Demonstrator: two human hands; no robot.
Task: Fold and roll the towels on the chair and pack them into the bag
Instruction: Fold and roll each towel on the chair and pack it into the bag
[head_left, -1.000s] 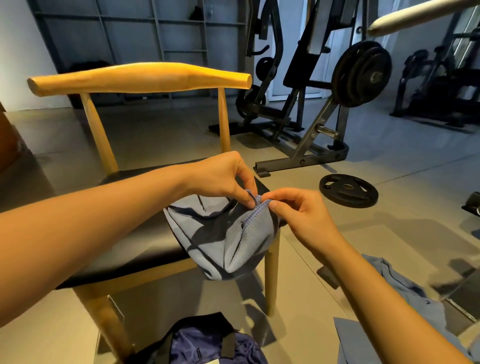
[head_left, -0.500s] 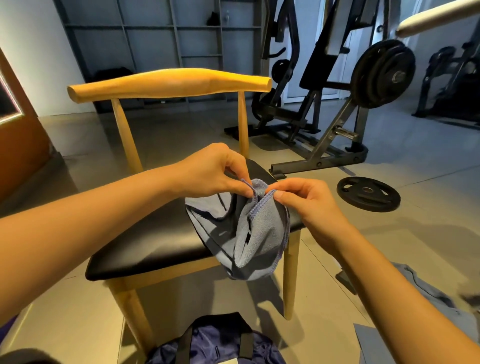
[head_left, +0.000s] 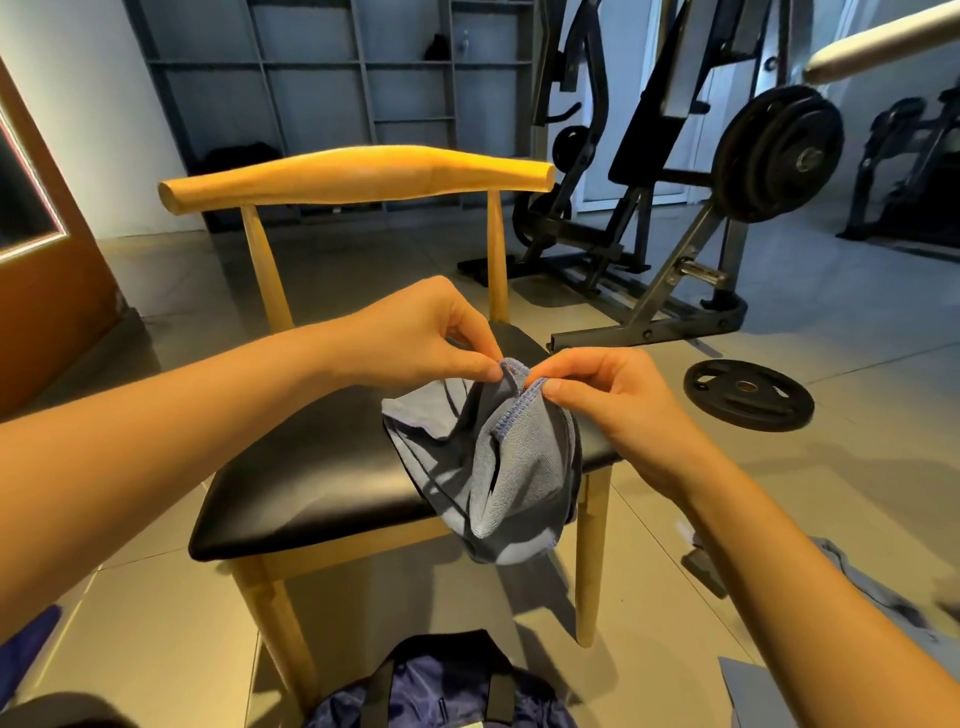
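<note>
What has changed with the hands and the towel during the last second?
Very little. The left hand and right hand still pinch the top hem of the towel; they have parted slightly, opening a fold between them. Neither grip let go. The towel still hangs over the front corner of the chair, and the bag stays below it.

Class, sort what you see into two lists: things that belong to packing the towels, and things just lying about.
Job: towel, chair, bag, left hand, right hand.
Lying about: weight plate, gym machine, shelves.
</note>
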